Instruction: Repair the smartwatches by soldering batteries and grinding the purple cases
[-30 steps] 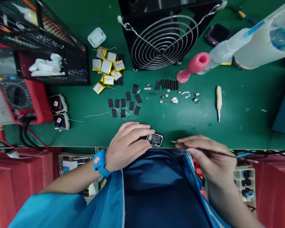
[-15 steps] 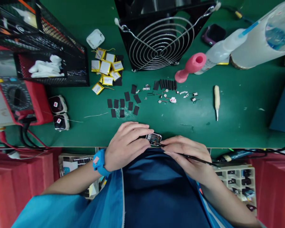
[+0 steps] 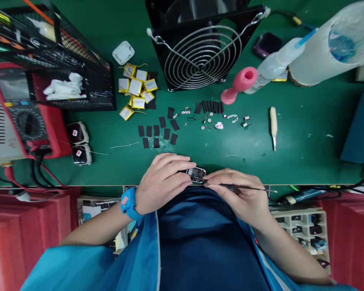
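Note:
At the bench's front edge, my left hand grips the left side of an opened smartwatch case, its fingers closed over the rim. A small circuit board shows inside the white-rimmed case. From the right, my right hand pinches slim black tweezers, held low and nearly level. Their tip meets the lower right corner of the case; the exact contact is hidden by my fingers. A blue strap circles my left wrist.
Black adhesive pieces and tiny parts lie beyond my hands. Yellow-edged batteries are heaped near a caged fan. A wooden-handled tool lies right, below bottles. A multimeter stands left.
My right hand has shifted slightly up and left, and the tweezers have swung flatter, closer to level. The left hand still grips the case. The whole view has shifted slightly.

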The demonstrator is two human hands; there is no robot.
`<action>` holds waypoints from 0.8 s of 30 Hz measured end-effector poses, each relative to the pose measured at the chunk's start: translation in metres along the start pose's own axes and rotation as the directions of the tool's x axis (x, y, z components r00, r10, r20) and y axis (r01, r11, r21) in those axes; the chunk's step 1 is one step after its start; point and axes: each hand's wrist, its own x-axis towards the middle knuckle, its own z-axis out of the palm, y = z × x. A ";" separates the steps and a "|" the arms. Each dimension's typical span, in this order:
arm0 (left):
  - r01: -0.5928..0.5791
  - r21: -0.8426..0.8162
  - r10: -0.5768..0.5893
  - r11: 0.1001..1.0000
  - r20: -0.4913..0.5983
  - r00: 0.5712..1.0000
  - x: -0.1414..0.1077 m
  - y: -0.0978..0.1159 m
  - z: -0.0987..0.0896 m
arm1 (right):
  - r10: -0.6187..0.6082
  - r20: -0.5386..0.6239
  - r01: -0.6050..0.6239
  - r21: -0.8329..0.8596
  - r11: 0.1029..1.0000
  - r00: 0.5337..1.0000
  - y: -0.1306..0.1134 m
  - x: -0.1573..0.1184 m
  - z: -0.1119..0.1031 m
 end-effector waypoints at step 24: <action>-0.023 0.048 0.023 0.999 -0.015 1.000 0.006 0.004 -0.001 | 0.098 -0.025 -0.095 0.116 0.989 0.995 0.002 -0.005 -0.006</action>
